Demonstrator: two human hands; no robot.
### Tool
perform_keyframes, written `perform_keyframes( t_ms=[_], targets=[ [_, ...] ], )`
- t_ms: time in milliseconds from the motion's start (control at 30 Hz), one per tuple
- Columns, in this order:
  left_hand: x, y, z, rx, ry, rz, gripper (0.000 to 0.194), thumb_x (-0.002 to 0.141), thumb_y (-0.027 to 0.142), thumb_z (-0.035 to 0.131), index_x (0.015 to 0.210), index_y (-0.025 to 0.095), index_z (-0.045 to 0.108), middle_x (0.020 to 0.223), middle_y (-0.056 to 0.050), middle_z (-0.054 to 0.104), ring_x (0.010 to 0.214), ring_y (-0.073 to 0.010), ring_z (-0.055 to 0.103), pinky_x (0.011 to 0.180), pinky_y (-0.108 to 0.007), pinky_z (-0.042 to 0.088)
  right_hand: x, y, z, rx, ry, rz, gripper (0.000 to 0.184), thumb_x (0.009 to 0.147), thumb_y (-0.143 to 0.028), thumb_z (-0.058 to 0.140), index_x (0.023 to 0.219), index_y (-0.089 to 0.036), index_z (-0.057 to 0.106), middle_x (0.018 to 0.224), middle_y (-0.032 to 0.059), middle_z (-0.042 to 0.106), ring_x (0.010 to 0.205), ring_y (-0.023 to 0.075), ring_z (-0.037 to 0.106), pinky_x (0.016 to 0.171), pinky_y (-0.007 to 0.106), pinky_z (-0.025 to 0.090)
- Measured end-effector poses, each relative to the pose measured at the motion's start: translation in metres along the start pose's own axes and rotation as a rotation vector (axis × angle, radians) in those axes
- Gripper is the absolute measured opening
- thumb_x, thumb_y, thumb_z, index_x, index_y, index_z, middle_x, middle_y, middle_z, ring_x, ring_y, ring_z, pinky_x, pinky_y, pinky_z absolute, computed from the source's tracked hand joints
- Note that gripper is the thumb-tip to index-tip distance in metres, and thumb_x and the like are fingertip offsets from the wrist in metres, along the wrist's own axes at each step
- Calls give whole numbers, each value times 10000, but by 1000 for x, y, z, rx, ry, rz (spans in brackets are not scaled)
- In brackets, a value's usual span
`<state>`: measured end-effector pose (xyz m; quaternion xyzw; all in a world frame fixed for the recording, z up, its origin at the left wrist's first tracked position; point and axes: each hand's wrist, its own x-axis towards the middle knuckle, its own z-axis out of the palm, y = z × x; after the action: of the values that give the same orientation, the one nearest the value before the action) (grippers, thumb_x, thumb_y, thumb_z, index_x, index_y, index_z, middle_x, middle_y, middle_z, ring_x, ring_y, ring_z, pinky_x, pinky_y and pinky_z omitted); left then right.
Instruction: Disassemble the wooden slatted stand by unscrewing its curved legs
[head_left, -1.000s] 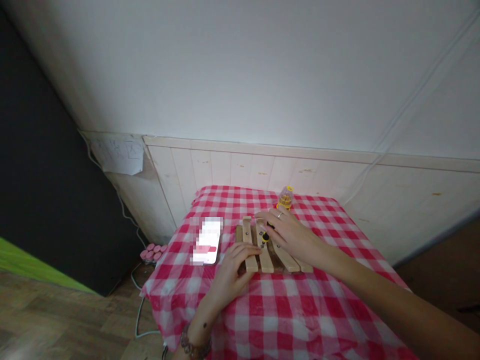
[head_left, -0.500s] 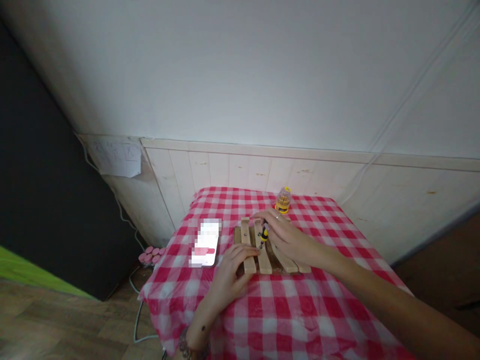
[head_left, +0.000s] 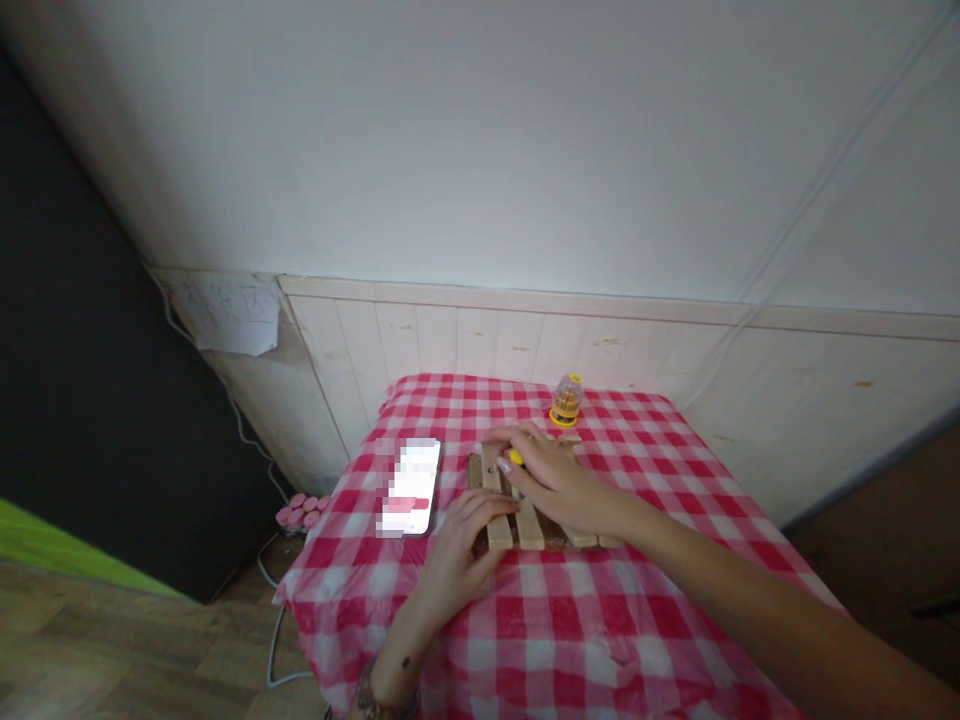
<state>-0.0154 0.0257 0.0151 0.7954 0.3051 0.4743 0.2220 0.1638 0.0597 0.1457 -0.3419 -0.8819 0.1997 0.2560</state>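
Note:
Wooden slats (head_left: pixel 530 530) lie side by side across a darker wooden base (head_left: pixel 475 468) on the table. My left hand (head_left: pixel 457 545) is on the leftmost slats, its fingers laid across them and its thumb at their near end, gripping the piece. Held in my right hand (head_left: pixel 559 485) above the slats is a small screwdriver; only its yellow end (head_left: pixel 516 457) shows between the fingers, and its tip is hidden. A dark screw head (head_left: pixel 490 470) sits in the left slat. Behind stands a clear, yellow-based case of screwdriver bits (head_left: pixel 566 402).
A red and white checked cloth (head_left: pixel 525 640) covers the table. Left of the wooden piece lies a phone (head_left: pixel 421 490) with a lit screen. The panelled wall (head_left: pixel 435 335) rises behind the table. Pink round objects (head_left: pixel 298 512) and a white cable (head_left: pixel 274 630) are at the left.
My right hand has shifted left and turned over the screwdriver, hiding its shaft and most of its handle. My left hand stays on the slats.

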Motion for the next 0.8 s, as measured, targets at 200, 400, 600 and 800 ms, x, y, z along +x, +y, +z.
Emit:
perform_keyframes(
  t_ms=[200,400,600,800],
  targets=[
    [0,0,0,-1,-14,-17,349,931,145,566,1262,245,609,1235,-88,710,1217,-279,616,1085,-508,464,0,7,-5,-362,121,57,392,1089,-356,321,1040,-230,688,1029,120,645,1031,288,592,883,485,531],
    [0,-1,0,-9,-15,-11,350,930,146,573,1263,247,605,1234,-90,712,1215,-280,623,1068,-498,480,-1,16,-11,-315,58,72,341,1080,-313,374,1245,-263,668,1164,102,743,1032,277,680,904,480,553],
    [0,-1,0,-13,-20,-26,340,936,153,580,1262,244,612,1228,-92,713,1216,-280,622,1072,-495,481,-7,21,-16,-283,46,47,290,1049,-249,436,1297,-234,585,1204,137,702,1091,276,664,927,462,557],
    [0,0,-1,-8,-5,-15,339,932,145,589,1253,249,613,1236,-87,714,1196,-272,633,1059,-486,493,-13,21,-27,-63,41,104,172,1023,-333,518,1111,-227,622,1048,97,723,951,238,697,862,413,565]
  ],
)
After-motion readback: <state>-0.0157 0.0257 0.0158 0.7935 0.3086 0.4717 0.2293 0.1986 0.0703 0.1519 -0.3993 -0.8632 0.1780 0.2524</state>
